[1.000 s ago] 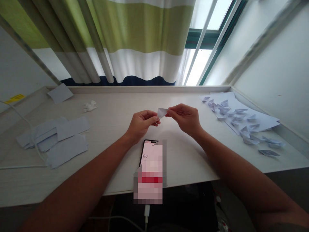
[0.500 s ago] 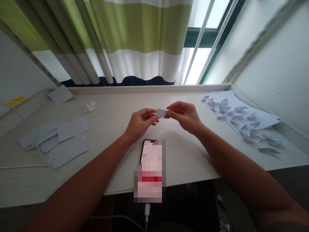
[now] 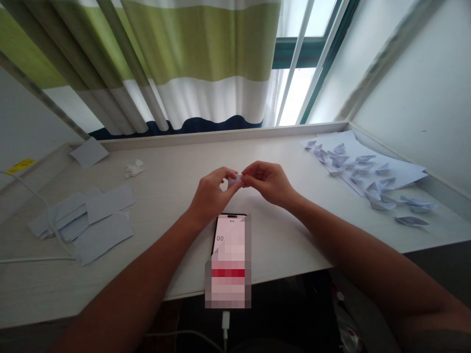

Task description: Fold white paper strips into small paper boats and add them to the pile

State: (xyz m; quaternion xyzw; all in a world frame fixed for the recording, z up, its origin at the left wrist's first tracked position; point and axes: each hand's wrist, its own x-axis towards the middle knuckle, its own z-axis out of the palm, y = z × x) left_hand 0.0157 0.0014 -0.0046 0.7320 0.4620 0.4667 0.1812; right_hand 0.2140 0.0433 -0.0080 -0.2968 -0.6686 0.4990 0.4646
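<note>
Both hands meet over the middle of the white desk (image 3: pixel 172 171). My left hand (image 3: pixel 212 194) and my right hand (image 3: pixel 268 182) each pinch one end of a small folded piece of white paper (image 3: pixel 234 180), held just above the desk. Most of the paper is hidden between the fingertips. Directly below the hands lies a phone (image 3: pixel 230 245) with its screen lit, a cable plugged into its near end.
Cut paper strips (image 3: pixel 88 220) are piled at the left, with a white cable (image 3: pixel 33 259) over them. A crumpled scrap (image 3: pixel 134 168) and a loose sheet (image 3: pixel 89 152) lie at the back left. Several small folded paper boats (image 3: pixel 368 176) rest on white sheets at the right. Curtains hang behind.
The hands have drawn closer together and dropped slightly toward the desk. The folded paper, earlier showing as a pointed flap between them, is now mostly covered by the fingertips.
</note>
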